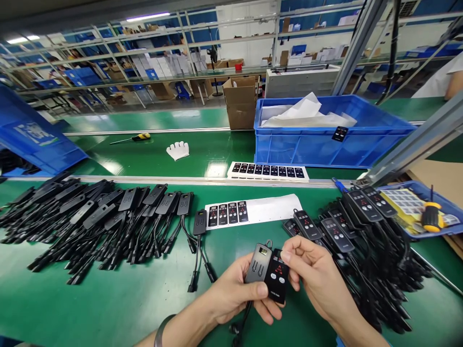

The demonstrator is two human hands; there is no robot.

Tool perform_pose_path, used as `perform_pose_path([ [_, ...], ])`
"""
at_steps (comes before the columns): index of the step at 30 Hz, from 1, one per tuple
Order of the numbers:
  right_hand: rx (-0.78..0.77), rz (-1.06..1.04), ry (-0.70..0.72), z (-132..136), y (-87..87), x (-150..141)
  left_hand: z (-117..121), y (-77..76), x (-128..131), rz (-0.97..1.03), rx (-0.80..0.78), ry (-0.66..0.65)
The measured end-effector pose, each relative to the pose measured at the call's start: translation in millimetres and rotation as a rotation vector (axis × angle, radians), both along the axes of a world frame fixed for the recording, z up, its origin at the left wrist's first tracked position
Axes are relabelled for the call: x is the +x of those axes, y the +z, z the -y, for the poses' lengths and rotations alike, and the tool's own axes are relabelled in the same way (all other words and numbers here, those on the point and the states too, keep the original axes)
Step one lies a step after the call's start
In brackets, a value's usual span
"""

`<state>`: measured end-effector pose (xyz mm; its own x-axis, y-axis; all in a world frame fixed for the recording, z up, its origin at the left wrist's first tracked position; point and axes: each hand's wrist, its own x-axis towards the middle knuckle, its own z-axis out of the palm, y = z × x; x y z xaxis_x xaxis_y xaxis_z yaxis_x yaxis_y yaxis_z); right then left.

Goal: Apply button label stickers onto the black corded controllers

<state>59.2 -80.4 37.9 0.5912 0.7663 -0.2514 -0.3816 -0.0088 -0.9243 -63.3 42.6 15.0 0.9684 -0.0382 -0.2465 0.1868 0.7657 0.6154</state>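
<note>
My left hand (243,288) is wrapped round a black controller box (257,264) with a small display window and a cable hanging below. Against its right side lies a black label sticker (278,279) with red marks and two pale buttons printed on it. My right hand (311,265) pinches the sticker's upper corner between thumb and finger. Behind the hands, a white backing sheet (271,209) still carries several black stickers at its left end. One unlabelled controller (199,222) lies beside that sheet, its cables towards me.
Unlabelled controllers (104,202) are heaped at left, labelled ones (338,233) at right. Another sticker sheet (267,170) lies before a blue crate (307,147). A screwdriver (139,137) and white glove (178,150) rest farther back. At right, a tray (448,205) holds a yellow-black tool (432,218).
</note>
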Motion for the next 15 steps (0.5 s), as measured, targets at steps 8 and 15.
perform_pose_path([
  [8, -0.023, -0.036, 0.03, -1.1, -1.9, 1.1, 0.6, 0.2, -0.1, 0.007, -0.004, -0.011],
  [15, -0.023, 0.004, 0.017, -1.7, -1.7, 0.1, -0.3, -1.1, 0.1, 0.017, -0.013, -0.014],
])
